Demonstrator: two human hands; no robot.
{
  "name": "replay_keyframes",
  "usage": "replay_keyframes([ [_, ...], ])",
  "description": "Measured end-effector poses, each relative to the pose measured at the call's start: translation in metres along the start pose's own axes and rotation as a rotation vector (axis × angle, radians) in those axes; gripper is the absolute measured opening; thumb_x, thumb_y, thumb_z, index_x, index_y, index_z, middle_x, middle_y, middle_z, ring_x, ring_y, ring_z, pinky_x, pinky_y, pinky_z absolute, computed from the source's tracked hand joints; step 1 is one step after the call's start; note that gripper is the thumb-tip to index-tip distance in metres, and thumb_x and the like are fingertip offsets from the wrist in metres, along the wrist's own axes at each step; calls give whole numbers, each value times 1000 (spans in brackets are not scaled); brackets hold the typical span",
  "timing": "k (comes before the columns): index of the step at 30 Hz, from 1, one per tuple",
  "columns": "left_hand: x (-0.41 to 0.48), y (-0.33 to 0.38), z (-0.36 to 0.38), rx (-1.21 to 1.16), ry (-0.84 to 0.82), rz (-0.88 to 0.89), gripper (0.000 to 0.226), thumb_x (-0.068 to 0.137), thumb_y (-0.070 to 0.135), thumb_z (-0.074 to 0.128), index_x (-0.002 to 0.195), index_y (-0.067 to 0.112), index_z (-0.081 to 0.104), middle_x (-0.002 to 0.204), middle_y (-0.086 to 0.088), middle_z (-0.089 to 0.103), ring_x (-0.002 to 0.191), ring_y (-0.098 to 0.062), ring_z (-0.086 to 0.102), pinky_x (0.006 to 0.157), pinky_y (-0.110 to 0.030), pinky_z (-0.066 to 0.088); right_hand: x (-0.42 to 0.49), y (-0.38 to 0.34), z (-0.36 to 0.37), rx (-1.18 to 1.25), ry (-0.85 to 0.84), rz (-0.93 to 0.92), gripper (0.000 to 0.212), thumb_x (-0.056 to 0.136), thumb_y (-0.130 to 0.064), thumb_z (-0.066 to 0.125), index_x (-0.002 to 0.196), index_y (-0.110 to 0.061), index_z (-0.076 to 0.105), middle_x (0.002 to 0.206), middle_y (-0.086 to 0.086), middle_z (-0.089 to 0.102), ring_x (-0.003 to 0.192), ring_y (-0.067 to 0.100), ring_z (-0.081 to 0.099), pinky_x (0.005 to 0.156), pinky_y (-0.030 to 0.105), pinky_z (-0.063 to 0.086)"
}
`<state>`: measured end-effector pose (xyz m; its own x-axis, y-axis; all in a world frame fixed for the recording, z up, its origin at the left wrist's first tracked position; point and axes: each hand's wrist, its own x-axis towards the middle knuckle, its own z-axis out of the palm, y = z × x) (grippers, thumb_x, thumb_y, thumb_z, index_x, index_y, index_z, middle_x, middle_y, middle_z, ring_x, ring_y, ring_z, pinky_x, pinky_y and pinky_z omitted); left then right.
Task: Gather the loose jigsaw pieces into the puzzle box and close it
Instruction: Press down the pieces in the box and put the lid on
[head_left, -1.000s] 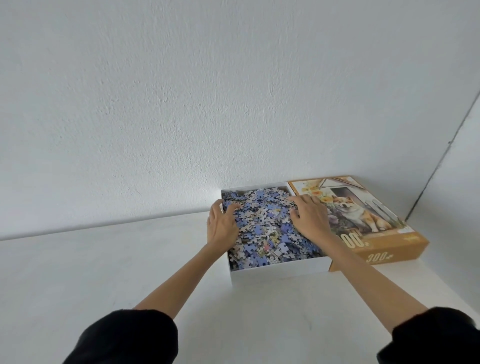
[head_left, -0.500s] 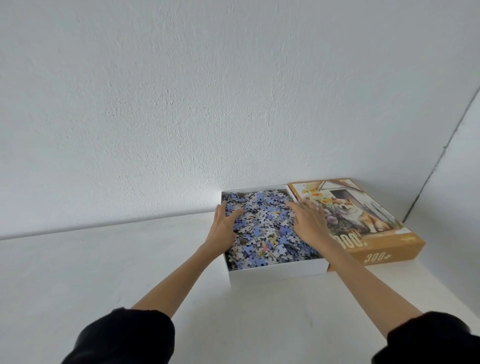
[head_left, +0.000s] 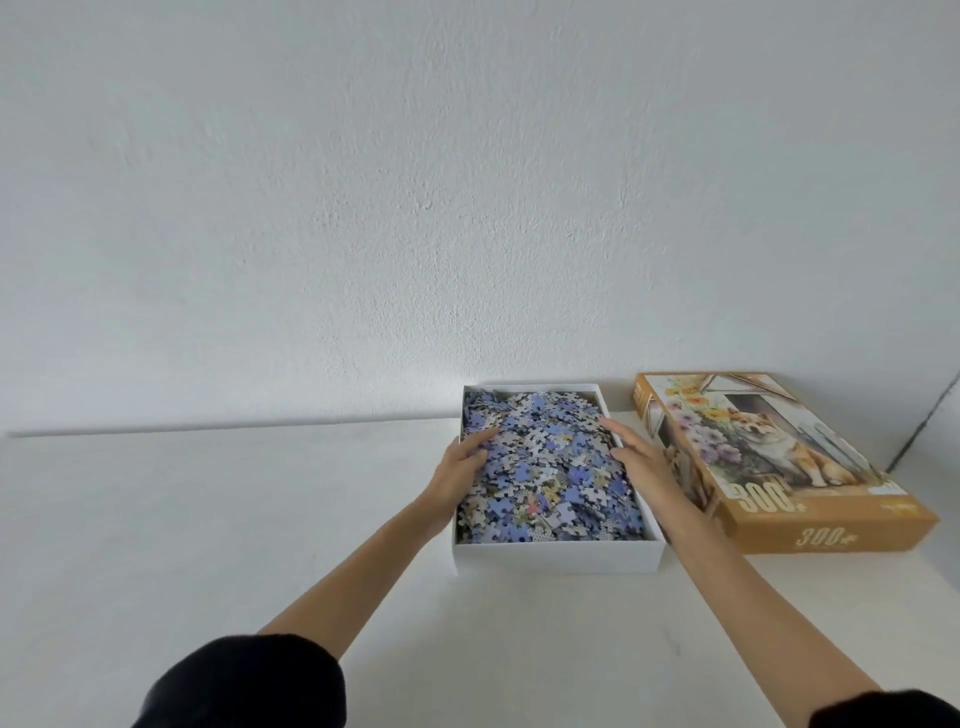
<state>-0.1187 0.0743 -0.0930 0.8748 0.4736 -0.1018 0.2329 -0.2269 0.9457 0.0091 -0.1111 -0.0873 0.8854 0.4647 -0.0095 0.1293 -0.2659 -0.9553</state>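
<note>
A white puzzle box base (head_left: 558, 557) sits on the white table against the wall, heaped with blue and grey jigsaw pieces (head_left: 550, 467). My left hand (head_left: 460, 470) lies at the box's left edge, fingers straight and resting on the pile. At the right edge my right hand (head_left: 641, 462) has its fingers extended along the rim, touching the pieces. The orange lid (head_left: 831, 530), printed with a dog and flowers, lies face up to the right of the base, a small gap between them.
A white wall (head_left: 467, 208) rises directly behind the box and lid. The table surface (head_left: 208, 519) stretches wide to the left and toward me. A wall corner (head_left: 930, 421) stands just beyond the lid on the right.
Both hands have slid outward from the middle of the pile to the box's side edges. The view has shifted, so the lid appears farther from the base.
</note>
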Motion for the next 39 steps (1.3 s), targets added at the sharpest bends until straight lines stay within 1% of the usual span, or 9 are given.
replay_keyframes([
  [2, -6, 0, 1, -50, 46, -24, 39, 99, 12, 32, 131, 26, 50, 144, -7, 34, 131, -25, 36, 110, -45, 31, -6, -4, 3, 16, -6, -8, 47, 91, 2, 38, 132, -18, 47, 145, 0, 35, 136, 16, 26, 107, 29, 18],
  [6, -17, -1, -8, -91, 83, -13, 42, 99, 8, 29, 135, 22, 46, 145, -5, 35, 132, -23, 35, 111, -41, 29, -19, -14, 10, 19, 4, -55, 45, 92, 3, 36, 133, -14, 45, 144, 1, 37, 135, 13, 28, 100, 20, 18],
  [9, -25, -7, -26, -115, 88, 21, 41, 98, 9, 32, 133, 23, 48, 147, -7, 32, 135, -24, 31, 112, -44, 26, -30, -26, 22, 27, 22, -73, 44, 92, 5, 35, 133, -9, 44, 143, 3, 39, 134, 14, 30, 97, 16, 19],
  [13, -44, -4, -64, -62, 82, 86, 44, 85, 28, 47, 129, 31, 52, 152, -6, 24, 141, -23, 19, 114, -50, 18, -52, -41, 48, 48, 15, -75, 45, 91, 6, 35, 133, -7, 44, 142, 4, 40, 133, 14, 32, 95, 13, 20],
  [18, -87, -15, -116, -60, 129, 115, 51, 74, 35, 46, 124, 35, 54, 149, -2, 30, 141, -20, 18, 113, -52, 17, -88, -65, 96, 75, -24, -93, 46, 91, 6, 35, 135, -7, 42, 142, 4, 39, 133, 15, 32, 94, 12, 21],
  [29, -200, -62, -216, 5, 170, 101, 49, 73, 34, 46, 121, 38, 57, 148, -3, 34, 141, -20, 17, 113, -53, 16, -189, -94, 203, 99, -78, -74, 47, 91, 5, 34, 135, -10, 42, 143, 2, 38, 134, 13, 31, 94, 13, 21],
  [34, -229, -80, -238, 33, 140, 105, 50, 74, 35, 46, 123, 34, 57, 149, -4, 32, 141, -20, 17, 114, -51, 15, -222, -89, 231, 112, -50, -34, 47, 92, 5, 33, 136, -9, 40, 144, 2, 37, 135, 14, 29, 99, 17, 21],
  [36, -236, -84, -240, 20, 131, 88, 46, 79, 32, 48, 124, 32, 56, 150, -5, 30, 142, -19, 15, 115, -46, 14, -229, -86, 237, 103, -50, -22, 47, 92, 4, 33, 136, -9, 40, 144, 2, 37, 135, 14, 29, 102, 19, 21],
  [39, -245, -89, -235, 31, 106, 68, 45, 80, 31, 46, 124, 34, 55, 152, -6, 24, 142, -21, 13, 115, -44, 13, -233, -78, 239, 85, -59, -9, 46, 92, 4, 34, 135, -10, 42, 144, 1, 37, 135, 14, 29, 100, 19, 20],
])
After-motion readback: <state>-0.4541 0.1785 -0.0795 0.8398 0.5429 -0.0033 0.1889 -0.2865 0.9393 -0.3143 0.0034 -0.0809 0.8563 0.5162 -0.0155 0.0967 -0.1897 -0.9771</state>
